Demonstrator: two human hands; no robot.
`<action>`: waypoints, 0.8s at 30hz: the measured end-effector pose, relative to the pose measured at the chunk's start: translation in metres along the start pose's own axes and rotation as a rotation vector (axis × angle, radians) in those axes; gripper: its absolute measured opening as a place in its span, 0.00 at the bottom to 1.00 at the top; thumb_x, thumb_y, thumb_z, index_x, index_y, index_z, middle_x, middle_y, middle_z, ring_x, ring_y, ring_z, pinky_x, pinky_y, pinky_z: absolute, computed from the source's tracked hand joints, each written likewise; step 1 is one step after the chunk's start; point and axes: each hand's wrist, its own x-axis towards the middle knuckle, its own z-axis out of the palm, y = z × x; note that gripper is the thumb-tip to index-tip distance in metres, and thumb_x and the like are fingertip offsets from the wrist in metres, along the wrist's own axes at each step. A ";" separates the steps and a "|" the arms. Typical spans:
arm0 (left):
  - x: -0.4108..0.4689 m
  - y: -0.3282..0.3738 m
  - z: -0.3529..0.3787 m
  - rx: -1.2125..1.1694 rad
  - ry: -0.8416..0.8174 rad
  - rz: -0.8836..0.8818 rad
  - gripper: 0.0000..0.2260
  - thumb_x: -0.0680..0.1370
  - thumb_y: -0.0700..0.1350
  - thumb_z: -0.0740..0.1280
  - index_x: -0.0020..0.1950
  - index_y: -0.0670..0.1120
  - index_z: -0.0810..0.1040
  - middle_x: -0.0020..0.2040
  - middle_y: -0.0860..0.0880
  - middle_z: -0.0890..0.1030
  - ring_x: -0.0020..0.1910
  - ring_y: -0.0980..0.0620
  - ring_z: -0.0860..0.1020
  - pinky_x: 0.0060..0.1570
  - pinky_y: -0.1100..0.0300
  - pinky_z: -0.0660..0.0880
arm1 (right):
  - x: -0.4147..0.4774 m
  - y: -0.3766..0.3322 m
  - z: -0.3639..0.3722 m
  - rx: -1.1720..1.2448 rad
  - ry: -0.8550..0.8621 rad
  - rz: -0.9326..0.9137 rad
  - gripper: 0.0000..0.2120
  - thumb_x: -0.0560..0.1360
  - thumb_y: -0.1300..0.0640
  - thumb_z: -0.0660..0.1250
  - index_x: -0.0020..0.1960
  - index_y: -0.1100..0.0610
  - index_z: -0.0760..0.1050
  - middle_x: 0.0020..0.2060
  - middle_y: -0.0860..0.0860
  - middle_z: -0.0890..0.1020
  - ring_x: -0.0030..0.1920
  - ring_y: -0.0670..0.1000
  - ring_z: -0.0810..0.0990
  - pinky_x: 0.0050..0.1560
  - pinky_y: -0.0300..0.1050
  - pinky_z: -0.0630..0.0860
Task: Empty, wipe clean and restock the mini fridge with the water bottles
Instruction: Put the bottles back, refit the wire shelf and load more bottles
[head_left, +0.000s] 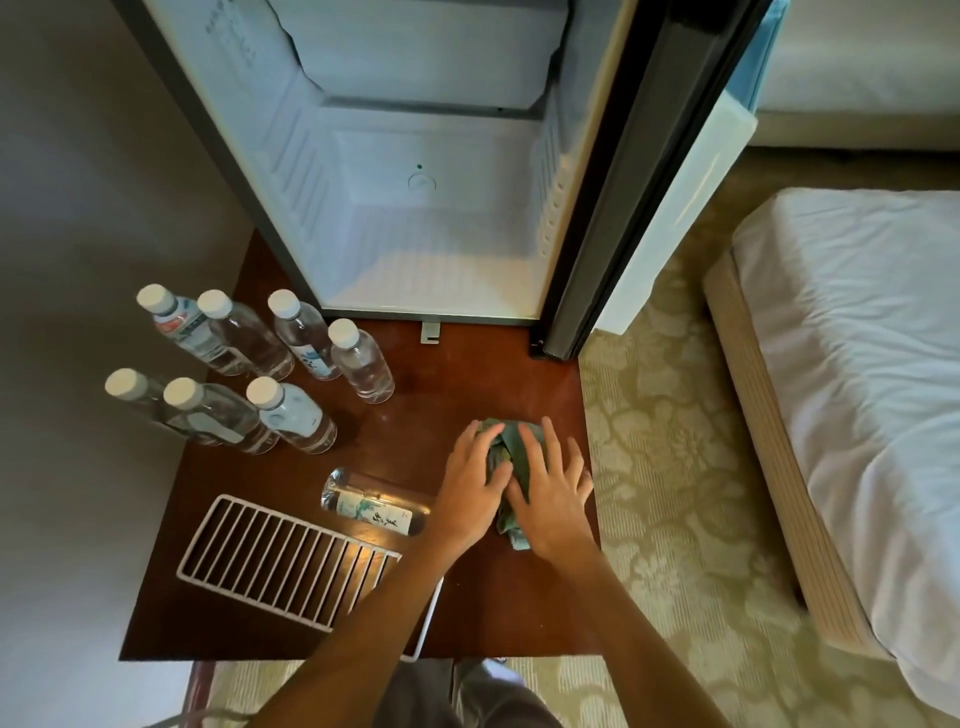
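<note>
- Mini fridge (426, 234): stands at the far edge of the worktop (467, 379), door (670, 208) swung wide to the right. The cavity shows no contents and the shelf is out.
- Water bottles (306, 338): seven, upright and capped, in two rows along the worktop's left edge, near the fridge's front corner.
- Lying bottle (371, 506): one, on its side, just beside the far end of the wire shelf.
- Wire shelf (280, 561): white, flat on the worktop toward the near-left corner.
- Cloth (511, 441): green, bunched, near the worktop's right edge, under both hands.
- Left hand (472, 488): fingers spread, laid over the cloth's left side.
- Right hand (556, 493): fingers spread, pressing the cloth's right side.
- Step in hand, as judged: emptying looks done, and the cloth is being readied for wiping.
- Next move, as judged: gather the cloth into one hand, reach into the cavity, and wipe the walls and floor; shelf and bottles go back afterwards.
</note>
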 end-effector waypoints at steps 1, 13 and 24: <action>0.000 -0.004 0.003 0.034 -0.052 0.012 0.22 0.82 0.47 0.60 0.77 0.54 0.61 0.79 0.50 0.56 0.77 0.52 0.55 0.74 0.56 0.56 | -0.004 0.003 0.006 0.004 0.004 -0.013 0.31 0.83 0.41 0.52 0.80 0.41 0.42 0.80 0.48 0.41 0.79 0.59 0.42 0.76 0.62 0.51; 0.007 -0.001 0.012 0.062 -0.051 -0.112 0.19 0.79 0.38 0.64 0.70 0.50 0.69 0.67 0.49 0.73 0.67 0.50 0.71 0.67 0.55 0.69 | -0.002 0.002 0.023 0.017 -0.102 0.102 0.30 0.81 0.41 0.53 0.79 0.46 0.48 0.77 0.55 0.55 0.76 0.61 0.56 0.74 0.60 0.57; -0.046 -0.025 -0.074 0.466 0.076 -0.045 0.17 0.70 0.35 0.66 0.56 0.51 0.75 0.57 0.52 0.77 0.57 0.48 0.71 0.57 0.58 0.68 | -0.012 -0.059 0.005 -0.309 -0.146 -0.353 0.31 0.75 0.35 0.58 0.69 0.55 0.72 0.73 0.57 0.61 0.74 0.61 0.56 0.73 0.59 0.55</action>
